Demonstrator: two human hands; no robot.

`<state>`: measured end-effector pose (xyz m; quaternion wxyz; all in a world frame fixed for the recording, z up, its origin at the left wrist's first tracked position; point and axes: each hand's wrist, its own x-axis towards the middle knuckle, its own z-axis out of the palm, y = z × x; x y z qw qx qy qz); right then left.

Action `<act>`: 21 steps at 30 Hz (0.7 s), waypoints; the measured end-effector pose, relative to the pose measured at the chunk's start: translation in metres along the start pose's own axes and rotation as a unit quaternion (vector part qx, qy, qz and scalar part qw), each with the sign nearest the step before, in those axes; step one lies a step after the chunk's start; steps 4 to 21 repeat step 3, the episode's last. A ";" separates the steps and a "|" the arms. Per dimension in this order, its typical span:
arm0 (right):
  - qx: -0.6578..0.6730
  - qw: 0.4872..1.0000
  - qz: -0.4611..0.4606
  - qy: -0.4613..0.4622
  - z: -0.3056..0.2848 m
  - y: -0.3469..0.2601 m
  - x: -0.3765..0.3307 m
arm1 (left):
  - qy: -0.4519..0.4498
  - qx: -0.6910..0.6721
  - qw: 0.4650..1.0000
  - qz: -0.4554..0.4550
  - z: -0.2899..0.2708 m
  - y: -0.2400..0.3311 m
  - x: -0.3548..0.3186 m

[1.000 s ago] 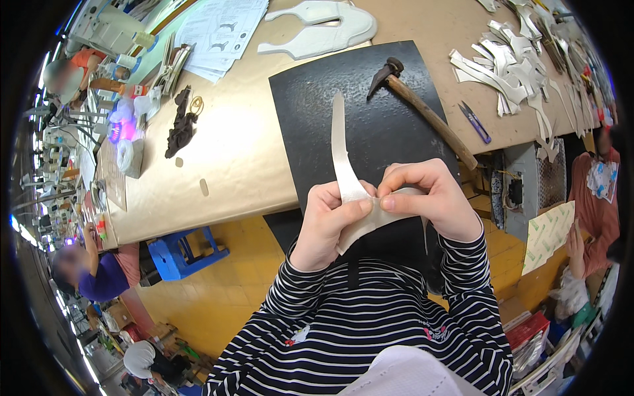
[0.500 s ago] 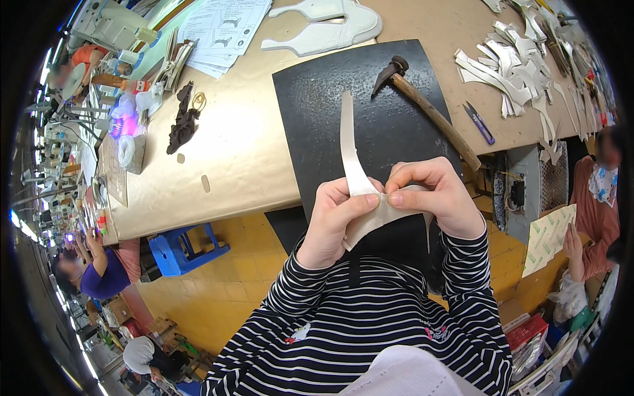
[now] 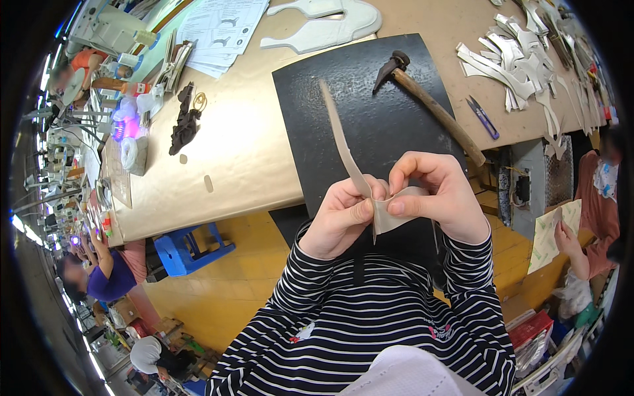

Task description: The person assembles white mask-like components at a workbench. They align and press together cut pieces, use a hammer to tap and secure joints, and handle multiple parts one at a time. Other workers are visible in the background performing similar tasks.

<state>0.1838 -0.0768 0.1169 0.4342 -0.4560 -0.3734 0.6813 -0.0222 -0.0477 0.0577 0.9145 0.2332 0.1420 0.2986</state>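
We view the bench from above. At far left, the brown table (image 3: pixel 244 145) carries a dark tool (image 3: pixel 185 123) and a stack of papers (image 3: pixel 221 26), with a blue stool (image 3: pixel 188 245) below its edge. None of these has shifted over the last second.

At centre lies the black mat (image 3: pixel 370 99), and over its near edge we hold the strip (image 3: pixel 343 148), a long pale cut piece. Our left hand (image 3: pixel 340 221) pinches it with thumb and forefinger closed on the material just beside the fold. Half a second ago the free end of the strip rose nearly straight up; it now leans away toward the upper left, so the piece has been turned a little in the fingers. The fold at its lower end also looks tighter than before.

Our right hand (image 3: pixel 436 198) meets the left, its thumb and forefinger closed on the folded lower end of the strip, the other fingers curled above. Both hands sit slightly lower in the view than a second ago, though that may be head motion. We judge that the edge is being creased by hand and that the fold is advancing, not yet finished.

To the right, the hammer (image 3: pixel 429 105) rests untouched across the mat's corner, with the purple snips (image 3: pixel 483 117) and the heap of cut pieces (image 3: pixel 522 66) beyond, all where they were. A co-worker's hand (image 3: pixel 568 237) holds a sheet at far right.
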 end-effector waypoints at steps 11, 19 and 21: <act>-0.019 1.000 -0.011 -0.011 0.001 -0.001 0.003 | -0.036 -0.025 0.999 0.010 -0.004 -0.001 0.000; -0.019 1.000 -0.011 -0.011 0.001 -0.001 0.003 | -0.036 -0.025 0.999 0.010 -0.004 -0.001 0.000; -0.019 1.000 -0.011 -0.011 0.001 -0.001 0.003 | -0.036 -0.025 0.999 0.010 -0.004 -0.001 0.000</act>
